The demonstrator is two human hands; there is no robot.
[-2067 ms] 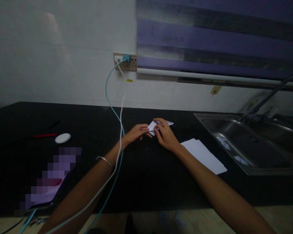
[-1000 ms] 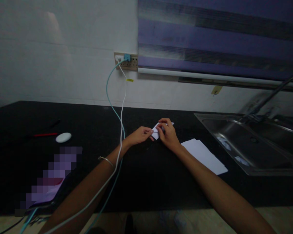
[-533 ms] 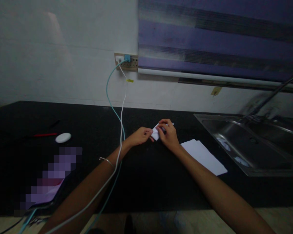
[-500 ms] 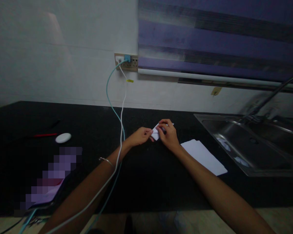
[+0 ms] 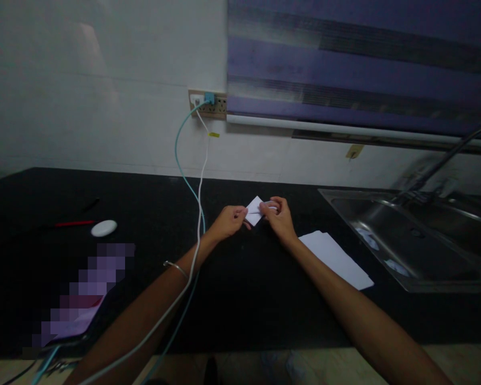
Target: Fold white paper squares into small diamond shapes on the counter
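Observation:
A small folded piece of white paper [image 5: 255, 205] is held up between my two hands over the dark countertop, a crease line running across its face. My left hand [image 5: 229, 221] pinches its left corner between thumb and fingers. On the other side my right hand [image 5: 279, 218] grips the right part, thumb in front and fingers curled behind; some of the paper is hidden there. Beside my right forearm lies a stack of white paper sheets [image 5: 334, 259] on the counter.
A steel sink [image 5: 379, 235] with a faucet [image 5: 449, 155] is at the right. White and teal cables [image 5: 200, 200] hang from the wall socket [image 5: 212, 107] across my left forearm. At left lie a white oval object [image 5: 104, 228], a red pen-like stick [image 5: 75, 223] and a blurred-out purple item [image 5: 80, 321].
My right fingers have shifted from the top of the folded paper to its right side. More of its face shows now, as an upright diamond. My left hand keeps its pinch.

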